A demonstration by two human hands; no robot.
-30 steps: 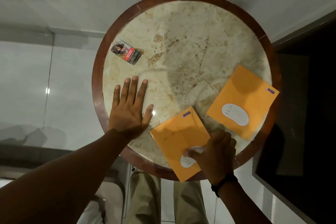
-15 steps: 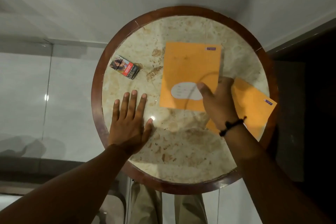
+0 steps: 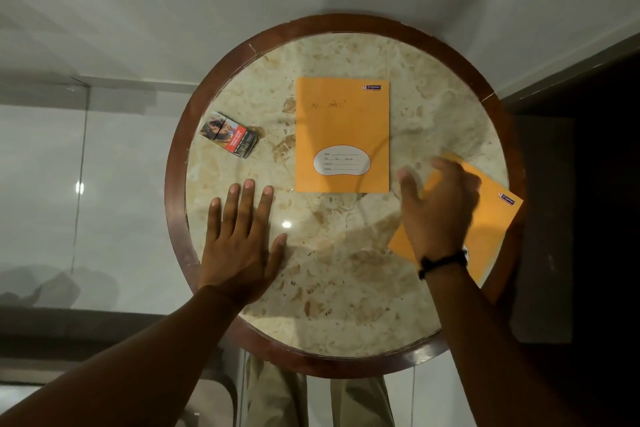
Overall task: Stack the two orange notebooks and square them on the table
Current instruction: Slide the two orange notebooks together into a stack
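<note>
One orange notebook lies flat and upright in the middle of the round marble table, label facing up, with nothing touching it. The second orange notebook lies tilted at the table's right edge, and its corner reaches over the wooden rim. My right hand is blurred and hovers over this notebook's left part with fingers spread, hiding that part; I see no grip on it. My left hand rests flat on the marble at the left, fingers apart, holding nothing.
A cigarette pack lies at the table's left, just beyond my left hand. The brown wooden rim rings the marble top. My trouser legs show below the near edge. A dark area lies to the right.
My right hand slid the first notebook from the near edge to the middle, let it go, and moved right onto the second notebook. My left hand stayed put.
</note>
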